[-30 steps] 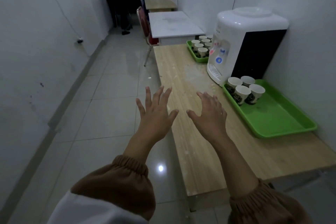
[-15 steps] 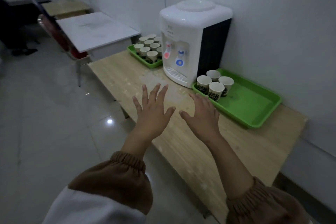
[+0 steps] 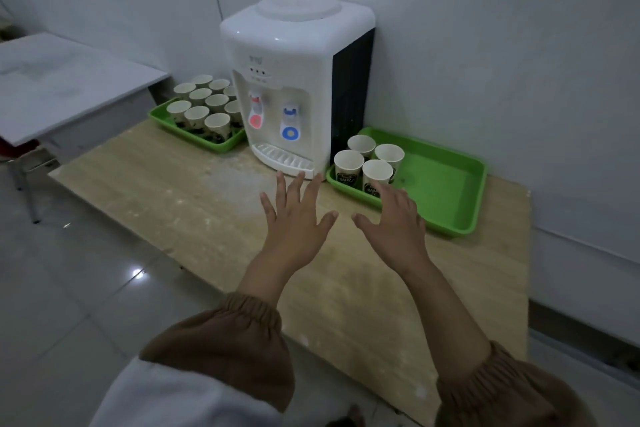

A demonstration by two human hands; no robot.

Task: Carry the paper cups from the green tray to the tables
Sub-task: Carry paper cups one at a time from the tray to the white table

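Several white paper cups [image 3: 367, 161] stand upright in the near left corner of a green tray [image 3: 445, 189] on a wooden table [image 3: 194, 204]. My right hand [image 3: 394, 224] hovers open just in front of that tray, its fingertips over the rim by the nearest cup. My left hand [image 3: 298, 218] is spread open above the tabletop, left of the right hand. Neither hand holds anything. A second green tray [image 3: 194, 139], packed with several more paper cups [image 3: 204, 104], sits further back on the left.
A white water dispenser [image 3: 294, 80] stands between the two trays against the wall. A white table [image 3: 59, 83] adjoins the wooden one at the far left, with a red chair edge beneath it. Tiled floor lies to the left.
My view has swung right and closer to the wooden table. Both open hands have moved toward the tray with few cups; the right hand now reaches its front rim.
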